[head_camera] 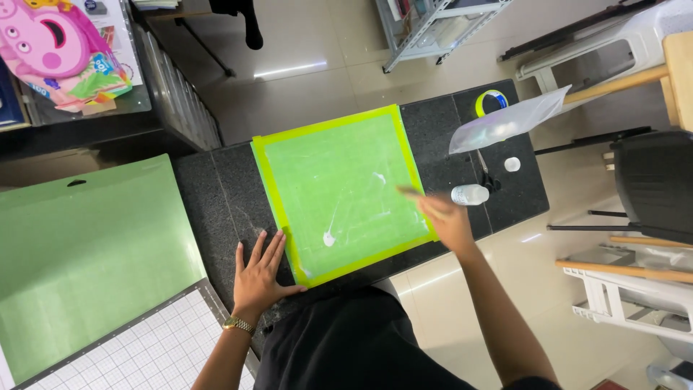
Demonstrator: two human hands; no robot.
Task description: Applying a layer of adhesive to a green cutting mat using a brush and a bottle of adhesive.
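A square green mat [339, 184] edged with yellow tape lies on a dark granite counter [216, 195], with white smears of liquid across it. My left hand [258, 278] lies flat, fingers spread, on the counter at the mat's near left corner, a gold watch on the wrist. My right hand [442, 217] is blurred over the mat's right edge and grips a thin stick-like tool; what kind of tool is unclear. A small clear bottle [469, 194] lies on its side just right of that hand, its white cap [512, 164] apart from it.
A roll of yellow tape [491, 102], a clear plastic bag [505, 121] and dark scissors [486, 173] sit at the counter's far right. A large green sheet [86, 253] and a gridded white mat [155, 347] lie at left. Chairs and a shelf stand beyond.
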